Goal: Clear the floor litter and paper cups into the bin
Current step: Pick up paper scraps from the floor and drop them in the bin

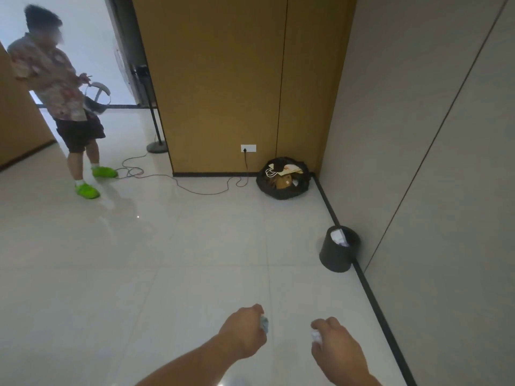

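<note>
Head view: 2 crumpled pieces of litter are in the hands, the greyish wad (264, 323) gripped in the curled left hand (243, 331) and the white wad (316, 337) in the curled right hand (338, 348). The bin (334, 260) stands upright ahead and to the right against the wall, nearer the right hand and well apart from both, with white paper (338, 237) inside. Farther off, a black rubbish bag (267, 188) in the corner holds paper bags.
</note>
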A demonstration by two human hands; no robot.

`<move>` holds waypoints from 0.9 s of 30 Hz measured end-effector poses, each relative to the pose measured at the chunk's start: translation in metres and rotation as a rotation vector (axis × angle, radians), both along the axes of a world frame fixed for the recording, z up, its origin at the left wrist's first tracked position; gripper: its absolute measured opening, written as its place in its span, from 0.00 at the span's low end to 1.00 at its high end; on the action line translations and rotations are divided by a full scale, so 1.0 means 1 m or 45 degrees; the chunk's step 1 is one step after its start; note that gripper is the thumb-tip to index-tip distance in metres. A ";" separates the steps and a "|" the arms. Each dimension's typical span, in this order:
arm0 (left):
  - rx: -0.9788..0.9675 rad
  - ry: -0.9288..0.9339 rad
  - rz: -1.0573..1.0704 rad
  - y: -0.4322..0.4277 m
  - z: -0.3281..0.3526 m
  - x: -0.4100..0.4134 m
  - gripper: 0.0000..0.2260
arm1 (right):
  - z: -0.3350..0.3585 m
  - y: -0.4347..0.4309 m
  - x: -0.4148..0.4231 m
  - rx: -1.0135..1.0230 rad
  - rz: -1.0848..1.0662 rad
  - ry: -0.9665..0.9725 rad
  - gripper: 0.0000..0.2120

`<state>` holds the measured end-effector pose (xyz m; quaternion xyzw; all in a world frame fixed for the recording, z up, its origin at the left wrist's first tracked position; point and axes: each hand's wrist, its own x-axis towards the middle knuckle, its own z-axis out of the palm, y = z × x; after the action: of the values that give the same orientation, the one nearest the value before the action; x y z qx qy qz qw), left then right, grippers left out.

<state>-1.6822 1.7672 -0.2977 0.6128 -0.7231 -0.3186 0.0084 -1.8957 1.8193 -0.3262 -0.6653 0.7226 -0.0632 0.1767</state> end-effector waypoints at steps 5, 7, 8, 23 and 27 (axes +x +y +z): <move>-0.011 -0.002 -0.020 -0.076 -0.009 -0.041 0.11 | -0.003 -0.080 -0.044 0.027 -0.013 0.017 0.17; -0.017 0.003 -0.052 -0.114 -0.016 -0.058 0.11 | -0.006 -0.115 -0.059 0.052 -0.033 0.023 0.17; -0.011 0.019 -0.066 -0.134 -0.020 -0.067 0.10 | -0.009 -0.134 -0.068 0.065 -0.049 0.032 0.17; 0.013 0.023 -0.378 -0.437 -0.025 -0.210 0.12 | -0.014 -0.376 -0.190 0.127 -0.360 0.038 0.18; 0.025 0.040 -0.398 -0.510 -0.032 -0.264 0.12 | -0.025 -0.451 -0.240 0.129 -0.348 0.009 0.17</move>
<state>-1.9461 1.2570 -0.3296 0.4878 -0.8063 -0.3326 -0.0361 -2.1358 1.3679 -0.3513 -0.5511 0.8094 -0.0477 0.1972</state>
